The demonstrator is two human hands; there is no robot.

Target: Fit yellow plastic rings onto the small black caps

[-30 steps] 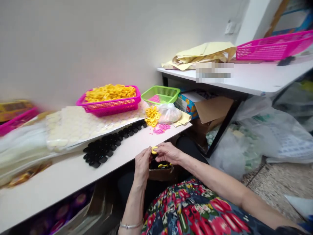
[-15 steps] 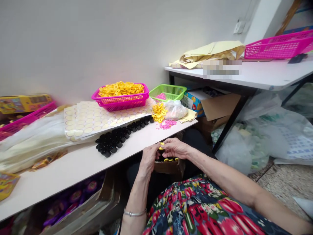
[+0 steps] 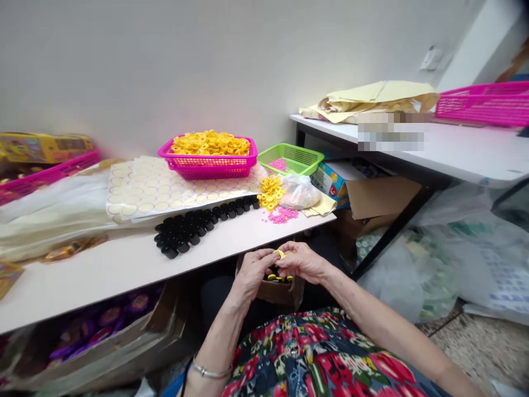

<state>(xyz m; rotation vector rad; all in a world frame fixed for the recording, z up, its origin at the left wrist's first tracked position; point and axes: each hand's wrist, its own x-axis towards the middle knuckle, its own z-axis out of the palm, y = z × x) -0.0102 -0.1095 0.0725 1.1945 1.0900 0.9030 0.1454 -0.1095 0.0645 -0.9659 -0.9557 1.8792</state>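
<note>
From the hands, the white table (image 3: 124, 270) is spread from seven round to twelve o'clock. At eleven, a pink basket (image 3: 215, 167) is heaped with yellow rings; at twelve, pink bits are held by a green basket (image 3: 306, 160). Just below, at six, yellow-topped black pieces are contained in a small carton (image 3: 275, 292). Black parts (image 3: 182, 234) are massed towards ten. The left hand (image 3: 253, 269) and right hand (image 3: 305, 261) are nearly closed, fingers curled, a small yellow piece (image 3: 281, 254) being pinched between them.
</note>
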